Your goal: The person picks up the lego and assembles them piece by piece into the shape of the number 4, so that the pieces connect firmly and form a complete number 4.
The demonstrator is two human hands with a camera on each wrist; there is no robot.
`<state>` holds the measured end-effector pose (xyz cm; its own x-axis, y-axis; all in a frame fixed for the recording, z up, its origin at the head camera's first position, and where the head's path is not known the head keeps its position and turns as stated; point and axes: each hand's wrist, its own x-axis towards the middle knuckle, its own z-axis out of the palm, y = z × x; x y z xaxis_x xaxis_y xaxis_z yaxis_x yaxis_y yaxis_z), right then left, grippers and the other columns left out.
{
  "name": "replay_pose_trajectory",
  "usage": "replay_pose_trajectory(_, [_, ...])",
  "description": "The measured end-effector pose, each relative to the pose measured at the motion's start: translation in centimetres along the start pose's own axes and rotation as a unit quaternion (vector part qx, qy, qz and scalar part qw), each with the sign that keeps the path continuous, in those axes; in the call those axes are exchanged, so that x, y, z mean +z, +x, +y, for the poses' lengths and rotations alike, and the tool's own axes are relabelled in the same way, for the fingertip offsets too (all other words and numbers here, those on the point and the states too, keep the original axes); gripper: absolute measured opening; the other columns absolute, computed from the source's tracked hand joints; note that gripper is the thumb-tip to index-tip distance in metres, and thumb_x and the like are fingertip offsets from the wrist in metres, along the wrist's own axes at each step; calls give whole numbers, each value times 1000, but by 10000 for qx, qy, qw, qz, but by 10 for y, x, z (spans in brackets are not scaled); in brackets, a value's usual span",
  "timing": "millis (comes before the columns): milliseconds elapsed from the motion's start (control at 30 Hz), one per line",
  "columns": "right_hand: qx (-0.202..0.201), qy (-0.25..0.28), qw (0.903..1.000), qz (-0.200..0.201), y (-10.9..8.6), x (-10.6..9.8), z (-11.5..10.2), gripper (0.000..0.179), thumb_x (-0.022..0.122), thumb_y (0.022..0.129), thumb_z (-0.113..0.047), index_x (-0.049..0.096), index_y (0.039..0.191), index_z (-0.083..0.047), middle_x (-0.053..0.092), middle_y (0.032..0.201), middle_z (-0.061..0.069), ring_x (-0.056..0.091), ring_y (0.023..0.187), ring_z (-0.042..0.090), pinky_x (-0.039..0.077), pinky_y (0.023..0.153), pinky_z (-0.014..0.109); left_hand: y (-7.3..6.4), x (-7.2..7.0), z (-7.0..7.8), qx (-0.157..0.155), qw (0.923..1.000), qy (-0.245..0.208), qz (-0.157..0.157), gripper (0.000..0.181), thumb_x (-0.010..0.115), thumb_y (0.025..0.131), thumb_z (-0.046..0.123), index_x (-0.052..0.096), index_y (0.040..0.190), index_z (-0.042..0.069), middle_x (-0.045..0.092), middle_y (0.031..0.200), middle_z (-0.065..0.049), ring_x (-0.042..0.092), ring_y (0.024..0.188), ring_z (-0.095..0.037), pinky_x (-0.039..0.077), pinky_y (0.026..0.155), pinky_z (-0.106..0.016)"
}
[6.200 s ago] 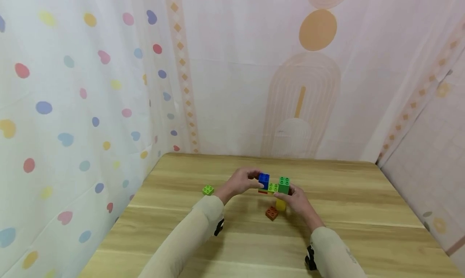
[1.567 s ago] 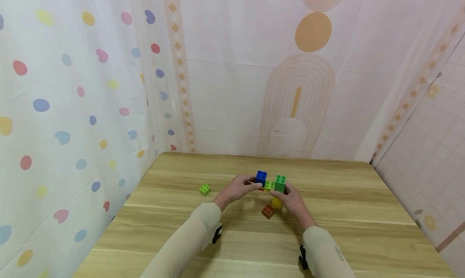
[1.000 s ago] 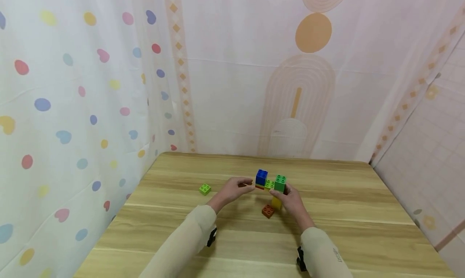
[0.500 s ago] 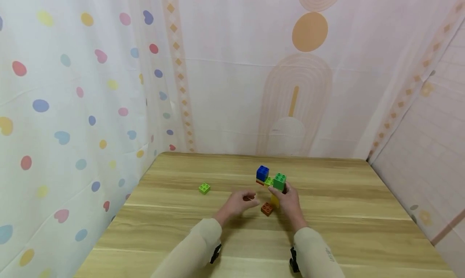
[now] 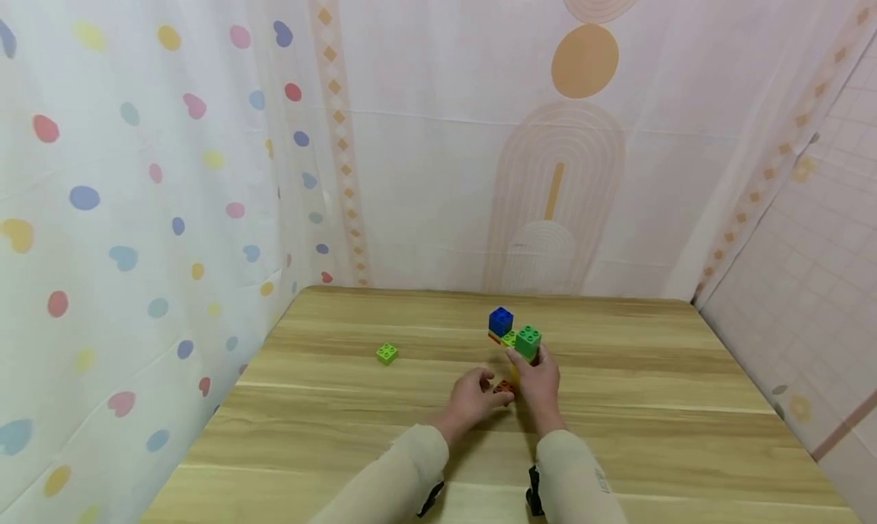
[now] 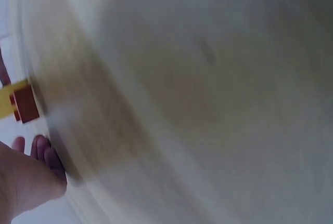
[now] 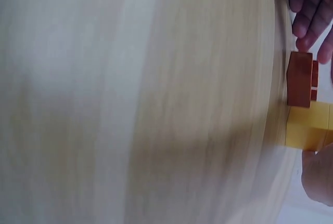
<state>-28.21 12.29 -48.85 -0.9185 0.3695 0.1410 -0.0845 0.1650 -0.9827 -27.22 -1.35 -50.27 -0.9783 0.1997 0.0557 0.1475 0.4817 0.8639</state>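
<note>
In the head view my right hand [image 5: 541,379] grips a structure of toy building bricks. A green brick [image 5: 528,341] tops its near end and a blue brick [image 5: 501,321] its far end, with a lime-green piece [image 5: 508,339] between. Yellow bricks [image 7: 307,128] form the base, partly behind my fingers. A loose reddish-brown brick [image 5: 505,388] sits on the table beside that base, studs up. My left hand [image 5: 469,398] is at its left, fingers loosely bent; both wrist views show the fingertips close to the brown brick [image 6: 26,104] but not around it.
A loose lime-green brick [image 5: 387,353] lies on the wooden table [image 5: 329,432], left of the hands. Patterned curtains [image 5: 425,166] hang behind the table and along its left side.
My left hand has let go of the blue-brick end and come down and nearer, to the brown brick. The structure has turned slightly in my right hand, which keeps its grip.
</note>
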Motion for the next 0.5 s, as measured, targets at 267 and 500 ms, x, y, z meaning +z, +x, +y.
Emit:
replay_pose_trajectory(267, [170, -29, 9994, 297, -2, 3, -1, 40, 74, 92, -26, 62, 120, 0, 66, 118, 20, 60, 106, 30, 47, 94, 45, -2, 13, 4, 141, 9958, 777, 462, 44, 87, 77, 25, 62, 103, 0, 57, 95, -7, 51, 86, -21, 47, 74, -37])
replay_pose_trajectory(500, [222, -29, 9994, 255, -2, 5, 0, 43, 73, 92, -27, 61, 124, -1, 65, 121, 20, 60, 108, 31, 47, 94, 46, -3, 12, 8, 327, 9914, 1114, 599, 41, 88, 76, 26, 60, 94, 3, 52, 88, -5, 49, 86, -23, 43, 73, -38])
